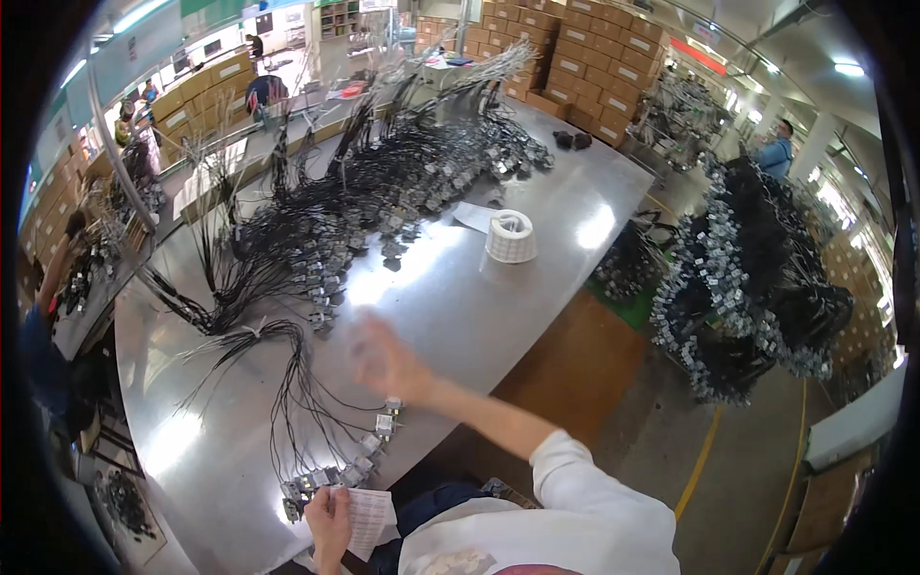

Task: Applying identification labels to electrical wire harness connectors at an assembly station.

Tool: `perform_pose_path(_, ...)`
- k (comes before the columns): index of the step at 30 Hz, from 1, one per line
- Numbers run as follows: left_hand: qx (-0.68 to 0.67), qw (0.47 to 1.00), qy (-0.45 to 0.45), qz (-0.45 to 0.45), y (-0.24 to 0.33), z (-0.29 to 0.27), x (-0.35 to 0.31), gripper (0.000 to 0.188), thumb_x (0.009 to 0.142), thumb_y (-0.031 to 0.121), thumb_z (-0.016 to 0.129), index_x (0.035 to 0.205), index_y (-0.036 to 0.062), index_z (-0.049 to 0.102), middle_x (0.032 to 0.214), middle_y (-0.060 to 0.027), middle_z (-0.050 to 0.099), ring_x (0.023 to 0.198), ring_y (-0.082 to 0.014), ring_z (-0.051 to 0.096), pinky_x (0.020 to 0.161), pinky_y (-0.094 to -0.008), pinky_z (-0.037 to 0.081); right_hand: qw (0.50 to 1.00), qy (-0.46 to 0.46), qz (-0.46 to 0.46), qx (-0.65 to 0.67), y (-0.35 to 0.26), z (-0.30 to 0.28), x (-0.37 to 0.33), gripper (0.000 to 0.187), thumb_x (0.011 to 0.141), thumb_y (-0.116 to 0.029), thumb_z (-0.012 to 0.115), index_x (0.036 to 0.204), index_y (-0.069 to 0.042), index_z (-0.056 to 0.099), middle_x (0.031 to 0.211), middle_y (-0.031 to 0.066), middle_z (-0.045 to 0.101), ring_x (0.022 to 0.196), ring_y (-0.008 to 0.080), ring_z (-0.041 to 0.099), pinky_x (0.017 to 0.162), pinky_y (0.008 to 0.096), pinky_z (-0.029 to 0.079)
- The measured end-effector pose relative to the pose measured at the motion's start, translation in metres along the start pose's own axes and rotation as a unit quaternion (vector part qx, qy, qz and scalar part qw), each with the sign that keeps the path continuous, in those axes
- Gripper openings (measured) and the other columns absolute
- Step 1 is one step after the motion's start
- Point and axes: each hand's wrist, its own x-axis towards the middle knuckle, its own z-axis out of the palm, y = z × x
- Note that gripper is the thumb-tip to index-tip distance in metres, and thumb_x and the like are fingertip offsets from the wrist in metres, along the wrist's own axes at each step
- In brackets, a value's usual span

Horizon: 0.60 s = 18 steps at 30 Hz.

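- My left hand [329,525] is pinching a paper sheet [372,522] beside connectors [358,469].
- My right hand [385,359] is showing blurred, openness and hold unclear.
- Seemingly I'm labelling, next needing a steady sheet.

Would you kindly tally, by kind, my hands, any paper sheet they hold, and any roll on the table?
Bare left hand and bare right hand: 2
Printed white paper sheet in the left hand: 1
Tapered white roll on the shiny metal table: 1
Total: 4

white sheet [374,520] in left hand [329,520], near connectors [358,471]
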Motion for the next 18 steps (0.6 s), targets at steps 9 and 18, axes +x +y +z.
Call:
perform_pose_path(9, -0.050, 0.998, 0.001, -0.032, -0.022, 0.022, -0.003, 0.037, 0.102, 0.025, 0.074, 0.080, -0.0013, 0.060, 0.067, 0.0052, 0.051, 0.067, -0.0053, 0.042, 0.056, -0.0297, 0.035, 0.987, 0.098, -0.110, -0.058, 0.074, -0.048, 0.115, 0.114, 0.088, 0.007, 0.073, 0.172, -0.024, 0.002, 0.158, 0.0190, 0.039, 0.110, 0.0262, 0.066, 0.076, 0.0382, 0.065)
perform_pose_path(18, 0.084, 0.996, -0.014, -0.011, -0.015, 0.018, -0.013, 0.034, 0.102, 0.022, 0.073, 0.083, -0.0040, 0.064, 0.062, -0.0088, 0.062, 0.059, -0.0104, 0.050, 0.055, -0.0344, 0.041, 0.966, -0.105, 0.183, 0.151, -0.006, 0.048, -0.024, 0.107, 0.095, -0.003, 0.072, 0.171, -0.030, 0.003, 0.154, 0.0163, 0.042, 0.111, 0.0220, 0.066, 0.074, 0.0374, 0.065)
